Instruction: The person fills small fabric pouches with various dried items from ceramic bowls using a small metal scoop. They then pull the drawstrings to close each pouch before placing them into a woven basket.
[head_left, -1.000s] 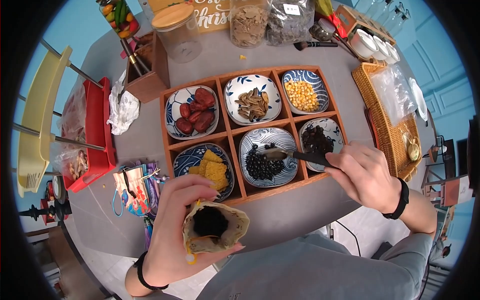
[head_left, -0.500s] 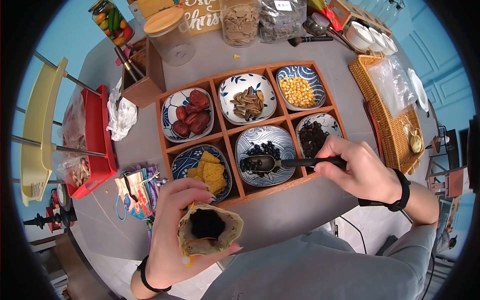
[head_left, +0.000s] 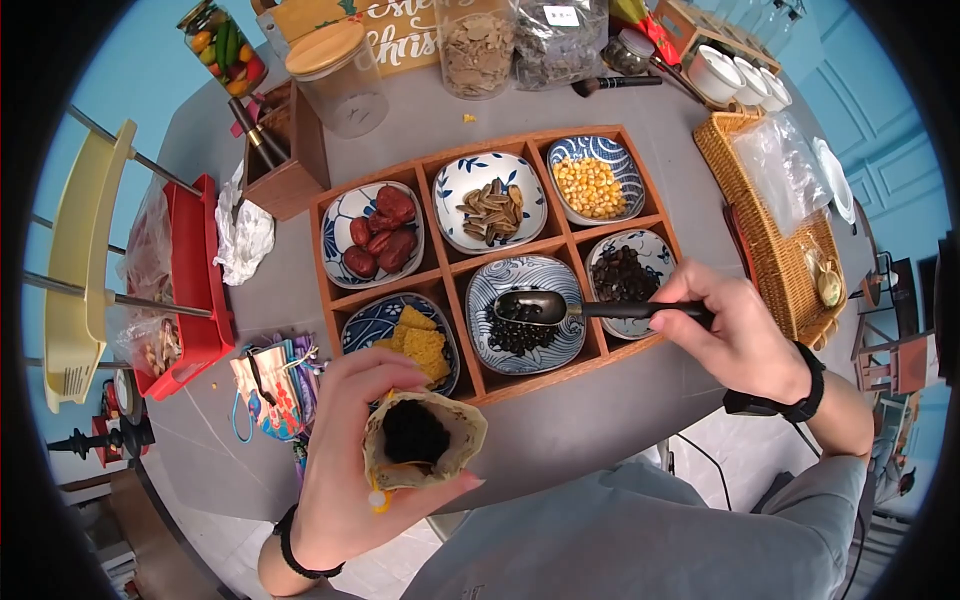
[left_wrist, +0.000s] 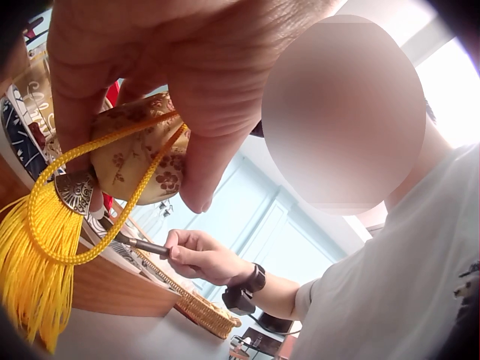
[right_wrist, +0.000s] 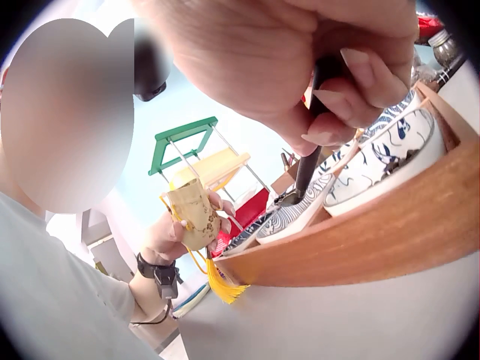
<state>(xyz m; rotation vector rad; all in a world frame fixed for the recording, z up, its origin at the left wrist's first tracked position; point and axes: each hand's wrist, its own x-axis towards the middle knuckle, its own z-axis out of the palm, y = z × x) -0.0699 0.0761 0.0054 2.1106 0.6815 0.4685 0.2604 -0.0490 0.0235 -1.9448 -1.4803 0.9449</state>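
My left hand [head_left: 345, 465] grips a small pale patterned pouch [head_left: 455, 440], its mouth open upward with dark contents inside. In the left wrist view the pouch [left_wrist: 135, 161] shows a yellow cord and a yellow tassel [left_wrist: 41, 262]. The black handle of a metal scoop [head_left: 535, 307] is pinched in my right hand [head_left: 735, 335]. The scoop's bowl lies over a wave-patterned dish [head_left: 572, 345] of black beans [head_left: 520, 335], in the front middle compartment of a wooden tray [head_left: 480, 262]. Whether the scoop touches the beans, I cannot tell.
Other dishes hold red dates [head_left: 380, 240], striped seeds [head_left: 490, 210], corn kernels [head_left: 590, 188], yellow pieces [head_left: 425, 350] and dark bits [head_left: 625, 272]. Left stand a red rack [head_left: 195, 290] and embroidered pouches [head_left: 270, 385]; right, a wicker basket [head_left: 750, 205]; behind, jars [head_left: 345, 95].
The scoop has moved from the beans' upper right down into them, then up slightly to the right, its bowl now more level. My left hand has barely moved, still gripping the pouch.
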